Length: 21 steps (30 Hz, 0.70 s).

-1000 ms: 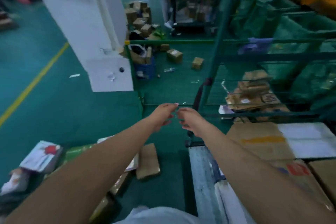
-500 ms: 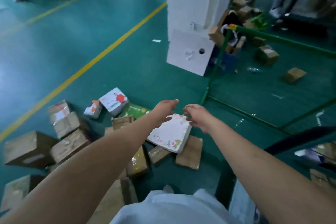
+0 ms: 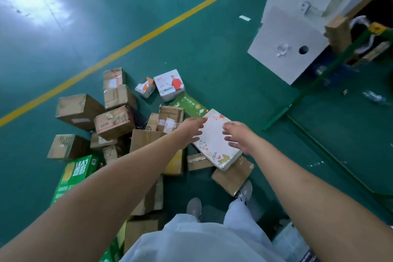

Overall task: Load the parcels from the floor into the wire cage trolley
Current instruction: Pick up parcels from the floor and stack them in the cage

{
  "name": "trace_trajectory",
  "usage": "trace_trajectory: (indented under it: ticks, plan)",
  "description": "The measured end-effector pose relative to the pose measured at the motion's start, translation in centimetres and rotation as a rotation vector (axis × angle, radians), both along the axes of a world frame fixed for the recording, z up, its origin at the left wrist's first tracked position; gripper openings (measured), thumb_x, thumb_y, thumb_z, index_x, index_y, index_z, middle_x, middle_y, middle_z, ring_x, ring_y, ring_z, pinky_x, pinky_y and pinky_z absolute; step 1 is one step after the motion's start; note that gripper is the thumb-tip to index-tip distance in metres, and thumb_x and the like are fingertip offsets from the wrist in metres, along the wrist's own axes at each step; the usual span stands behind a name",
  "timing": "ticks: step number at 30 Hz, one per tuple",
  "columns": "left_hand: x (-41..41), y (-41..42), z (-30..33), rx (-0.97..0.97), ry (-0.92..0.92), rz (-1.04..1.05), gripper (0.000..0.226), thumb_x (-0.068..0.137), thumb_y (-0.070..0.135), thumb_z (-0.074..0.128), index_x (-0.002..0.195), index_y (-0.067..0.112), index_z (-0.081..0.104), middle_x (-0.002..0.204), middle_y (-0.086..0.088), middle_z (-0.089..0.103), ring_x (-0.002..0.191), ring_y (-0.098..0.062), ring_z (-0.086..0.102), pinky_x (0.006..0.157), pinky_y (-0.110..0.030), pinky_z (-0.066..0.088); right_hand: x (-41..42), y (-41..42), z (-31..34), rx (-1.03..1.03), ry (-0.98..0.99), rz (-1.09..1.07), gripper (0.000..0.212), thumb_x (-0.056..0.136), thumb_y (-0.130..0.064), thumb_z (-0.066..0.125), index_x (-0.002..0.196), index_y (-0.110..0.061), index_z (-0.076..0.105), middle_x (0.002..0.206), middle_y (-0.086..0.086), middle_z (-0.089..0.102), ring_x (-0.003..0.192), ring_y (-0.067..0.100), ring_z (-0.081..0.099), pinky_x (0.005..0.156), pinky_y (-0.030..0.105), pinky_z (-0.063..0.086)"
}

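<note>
Flat white parcel (image 3: 214, 141) with floral print lies tilted atop the heap of creased brown cartons (image 3: 114, 122) on the glossy green floor (image 3: 191, 34); left hand (image 3: 191, 132) and right hand (image 3: 241, 137) flank it, each grip open, fingers spread; contact cannot be told; green frame rail (image 3: 306, 89) stands right.

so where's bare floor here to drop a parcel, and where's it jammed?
Bare green floor between the yellow line and white pillar base, and right of the floral parcel toward the green rail. Crowded: the box pile left of both hands.
</note>
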<state>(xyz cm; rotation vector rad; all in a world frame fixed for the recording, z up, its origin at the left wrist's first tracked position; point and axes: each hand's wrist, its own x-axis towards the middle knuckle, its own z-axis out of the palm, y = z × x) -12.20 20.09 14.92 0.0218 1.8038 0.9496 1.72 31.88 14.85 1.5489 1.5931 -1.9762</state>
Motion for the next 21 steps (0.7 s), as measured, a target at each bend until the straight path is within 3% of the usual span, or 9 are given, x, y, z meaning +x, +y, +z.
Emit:
trace_trajectory:
  ticks: [10,15,21]
  plan:
    - [3.1,6.7,-3.8,-0.147,-0.054,0.128,0.051,0.100,0.045,0.060,0.142,0.018,0.051,0.138,-0.003,0.057,0.126,-0.024,0.056,0.111,-0.046,0.047,1.0,11.0,-5.5,-0.101,-0.058,0.126,0.020,0.105,-0.026,0.052,0.122,-0.017,0.055,0.115,0.005,0.061,0.103,0.022,0.059,0.099,0.040,0.050]
    - [4.2,8.3,-7.2,-0.193,-0.099,0.175,0.051,0.102,0.046,0.058,0.143,0.018,0.051,0.138,-0.002,0.056,0.121,-0.022,0.057,0.104,-0.039,0.050,1.0,13.7,-9.8,-0.135,-0.125,0.163,0.021,0.104,-0.024,0.052,0.124,-0.015,0.054,0.118,0.006,0.062,0.104,0.022,0.059,0.100,0.040,0.050]
    - [4.4,8.5,-14.2,-0.274,-0.161,0.215,0.049,0.100,0.046,0.061,0.140,0.018,0.054,0.137,-0.002,0.057,0.124,-0.023,0.056,0.105,-0.040,0.049,1.6,15.2,-17.5,-0.195,-0.227,0.180,0.030,0.106,-0.026,0.052,0.133,-0.013,0.055,0.127,0.007,0.063,0.118,0.025,0.061,0.092,0.034,0.051]
